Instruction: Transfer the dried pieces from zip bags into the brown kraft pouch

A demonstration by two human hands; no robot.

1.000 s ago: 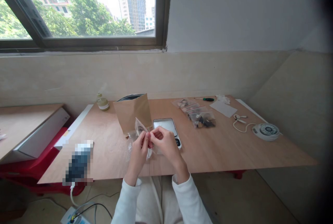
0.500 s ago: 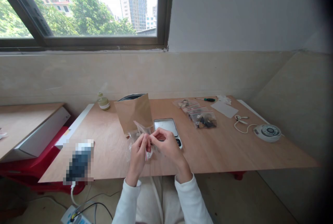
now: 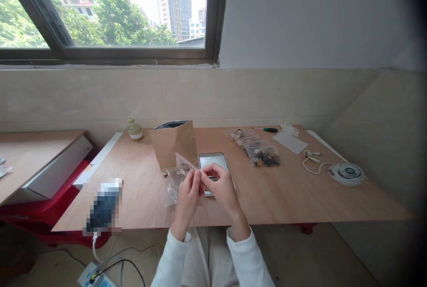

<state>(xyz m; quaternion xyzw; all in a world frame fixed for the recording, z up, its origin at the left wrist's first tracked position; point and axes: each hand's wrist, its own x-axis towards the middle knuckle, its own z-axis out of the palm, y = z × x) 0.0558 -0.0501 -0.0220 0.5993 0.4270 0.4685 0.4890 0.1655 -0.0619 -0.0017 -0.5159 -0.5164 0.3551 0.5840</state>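
Observation:
My left hand (image 3: pixel 188 196) and my right hand (image 3: pixel 220 189) meet above the front of the table, fingertips pinched together. Between them is a small clear zip bag (image 3: pixel 184 162), its upper part sticking out to the left past my fingers. Whatever the bag contains is hidden by my hands. Just left of my left hand lies crumpled clear plastic (image 3: pixel 171 185) on the table. Behind it a brown paper pouch (image 3: pixel 175 147) stands upright with its top open. A digital scale (image 3: pixel 213 159) lies behind my right hand and is partly covered by it.
Several filled zip bags (image 3: pixel 263 155) overlap at the back right, near a green-handled screwdriver (image 3: pixel 271 130) and a white sheet (image 3: pixel 290 142). A round white device (image 3: pixel 347 174) with a cord sits far right. A bottle (image 3: pixel 135 130) stands back left; a blurred-out phone-like item (image 3: pixel 104 207) lies front left.
Both hands have shifted slightly right, still pinched together. The small zip bag moved with them, while the crumpled plastic stays on the table. The whole view has shifted a little.

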